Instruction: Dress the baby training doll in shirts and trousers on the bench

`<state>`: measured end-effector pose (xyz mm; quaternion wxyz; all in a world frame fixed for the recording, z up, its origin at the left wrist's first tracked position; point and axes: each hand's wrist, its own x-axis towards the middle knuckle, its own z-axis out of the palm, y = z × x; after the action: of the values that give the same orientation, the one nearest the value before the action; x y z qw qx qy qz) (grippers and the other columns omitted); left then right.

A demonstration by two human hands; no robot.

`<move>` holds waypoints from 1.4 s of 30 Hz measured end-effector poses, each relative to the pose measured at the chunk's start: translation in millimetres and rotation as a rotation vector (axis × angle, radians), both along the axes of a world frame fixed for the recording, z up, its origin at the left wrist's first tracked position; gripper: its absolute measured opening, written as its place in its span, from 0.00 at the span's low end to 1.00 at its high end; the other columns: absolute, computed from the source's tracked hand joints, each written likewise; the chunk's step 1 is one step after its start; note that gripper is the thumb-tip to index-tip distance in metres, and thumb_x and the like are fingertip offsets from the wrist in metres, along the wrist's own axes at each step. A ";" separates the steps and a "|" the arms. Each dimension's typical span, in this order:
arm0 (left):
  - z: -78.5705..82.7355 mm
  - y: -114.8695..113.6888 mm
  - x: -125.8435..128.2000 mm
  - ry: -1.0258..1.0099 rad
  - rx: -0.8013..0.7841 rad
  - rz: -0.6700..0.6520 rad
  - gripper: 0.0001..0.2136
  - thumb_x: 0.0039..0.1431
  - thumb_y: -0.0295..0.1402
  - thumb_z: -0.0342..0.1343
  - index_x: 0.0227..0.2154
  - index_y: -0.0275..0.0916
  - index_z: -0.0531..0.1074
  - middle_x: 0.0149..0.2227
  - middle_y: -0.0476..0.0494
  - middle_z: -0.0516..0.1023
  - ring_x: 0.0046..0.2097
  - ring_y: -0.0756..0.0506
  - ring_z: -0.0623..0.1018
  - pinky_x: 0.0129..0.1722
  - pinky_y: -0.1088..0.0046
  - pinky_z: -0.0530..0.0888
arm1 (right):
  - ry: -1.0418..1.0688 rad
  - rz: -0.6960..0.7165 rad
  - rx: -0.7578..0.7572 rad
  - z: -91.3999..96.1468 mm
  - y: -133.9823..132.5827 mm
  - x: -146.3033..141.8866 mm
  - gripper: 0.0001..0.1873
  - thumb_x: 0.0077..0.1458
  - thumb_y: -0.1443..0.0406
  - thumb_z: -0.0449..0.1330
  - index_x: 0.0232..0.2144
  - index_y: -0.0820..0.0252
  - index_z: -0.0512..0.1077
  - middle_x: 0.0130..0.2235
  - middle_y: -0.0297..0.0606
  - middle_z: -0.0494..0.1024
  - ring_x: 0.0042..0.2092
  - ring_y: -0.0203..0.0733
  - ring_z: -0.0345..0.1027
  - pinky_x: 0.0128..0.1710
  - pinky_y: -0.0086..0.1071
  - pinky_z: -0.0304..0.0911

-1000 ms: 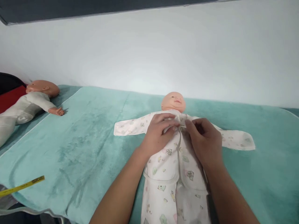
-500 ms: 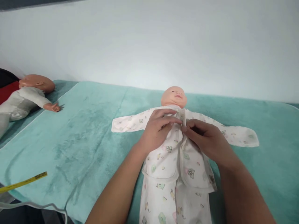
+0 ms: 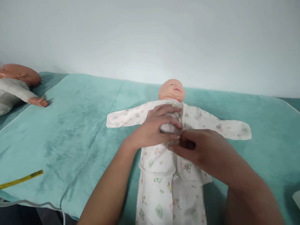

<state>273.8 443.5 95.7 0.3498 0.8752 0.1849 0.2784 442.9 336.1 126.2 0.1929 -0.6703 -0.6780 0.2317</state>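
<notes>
A baby doll (image 3: 172, 90) lies on its back in a white baby shirt (image 3: 157, 161) printed with small animals, its sleeves spread out. Matching baby trousers (image 3: 153, 200) cover the legs. My left hand (image 3: 161, 123) lies over the chest, its index finger and thumb curled at the shirt's front edge. Against that thumb, at the middle of the front opening, my right hand (image 3: 199, 143) pinches the edge of the shirt. Fingers hide the exact spot they hold. Below the hands, the shirt's lower front flaps are apart.
A teal blanket (image 3: 77, 137) covers the table against a white wall (image 3: 150, 40). Another doll (image 3: 21, 75) in white lies at the far left. A yellow measuring tape (image 3: 23, 179) and a pale cable (image 3: 44, 203) are at the front left. Something white (image 3: 297, 197) shows at the right edge.
Both hands have shifted down the shirt's front edge, from near the neckline to mid-chest. The whole view has moved slightly, with things appearing farther left and higher.
</notes>
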 end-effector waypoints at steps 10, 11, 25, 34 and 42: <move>-2.0 -0.5 0.9 0.020 0.014 0.001 0.05 0.56 0.37 0.64 0.34 0.47 0.76 0.61 0.51 0.67 0.66 0.37 0.60 0.66 0.50 0.57 | 0.162 0.184 -0.109 -4.9 4.3 26.0 0.22 0.60 0.53 0.55 0.20 0.58 0.60 0.21 0.29 0.61 0.24 0.32 0.52 0.23 0.29 0.49; -2.2 -0.4 0.9 0.020 0.021 -0.004 0.04 0.56 0.37 0.64 0.33 0.46 0.76 0.61 0.52 0.67 0.66 0.37 0.59 0.66 0.50 0.56 | 0.203 0.201 -0.127 -5.2 4.8 29.3 0.21 0.60 0.53 0.56 0.20 0.58 0.60 0.22 0.29 0.61 0.25 0.32 0.52 0.23 0.28 0.49; 0.3 -5.0 -0.3 0.046 0.003 -0.042 0.06 0.52 0.40 0.66 0.29 0.47 0.78 0.63 0.54 0.66 0.69 0.35 0.53 0.67 0.47 0.52 | 0.423 0.184 -0.127 -8.2 10.6 33.0 0.09 0.59 0.60 0.57 0.30 0.57 0.73 0.29 0.32 0.71 0.29 0.33 0.59 0.28 0.27 0.56; -0.1 -3.1 -1.9 -0.022 -0.073 -0.054 0.02 0.54 0.33 0.65 0.29 0.44 0.78 0.61 0.50 0.69 0.67 0.39 0.58 0.68 0.54 0.53 | 0.521 0.052 -0.156 -15.0 11.6 31.7 0.10 0.59 0.58 0.59 0.33 0.58 0.75 0.24 0.30 0.65 0.23 0.29 0.55 0.20 0.26 0.49; -12.8 0.4 -8.8 -0.179 -0.279 -0.168 0.01 0.53 0.32 0.65 0.28 0.45 0.80 0.57 0.48 0.73 0.68 0.38 0.57 0.68 0.50 0.52 | 0.411 -0.168 0.147 -25.0 6.4 4.0 0.07 0.54 0.62 0.60 0.28 0.59 0.73 0.26 0.31 0.69 0.28 0.32 0.58 0.28 0.27 0.54</move>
<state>265.0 443.9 82.9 0.5050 0.8021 0.1161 0.2968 446.9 342.5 101.2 0.3939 -0.6473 -0.5813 0.2966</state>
